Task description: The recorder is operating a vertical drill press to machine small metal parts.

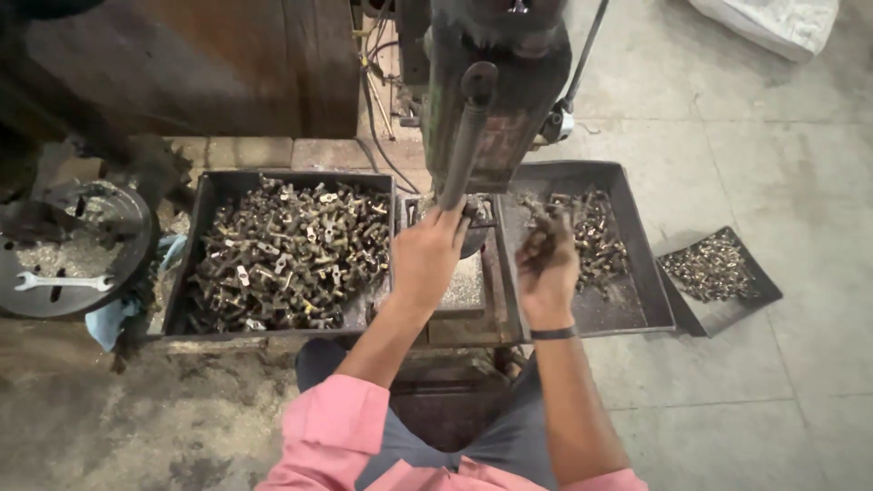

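At the far left a round dark metal plate carries a silver open-ended spanner lying flat, with a crumpled blue rag just beside its lower right edge. Next comes a large dark rectangular tray, heaped with brass-coloured T-shaped metal parts that fill most of it.

In the middle stands a worn green drilling machine, its long dark feed lever slanting down toward the person. The left hand reaches forward from a rolled pink sleeve, back of the hand upward, fingers curled at the lower end of that lever, just above the machine's small grey surface. Its grip looks closed about the lever's end, though the fingertips are hidden.

Just beside it, the right hand is raised with the wrist bent, a dark band around the wrist. Its grip is closed on a small dark metal part, blurred, held over the left edge of a second dark tray. This tray holds a smaller pile of brass pieces toward its far end.

Further right, a small square dark tray sits tilted on the concrete floor, holding a heap of small shiny brass bits. At the top right corner lies a white sack.
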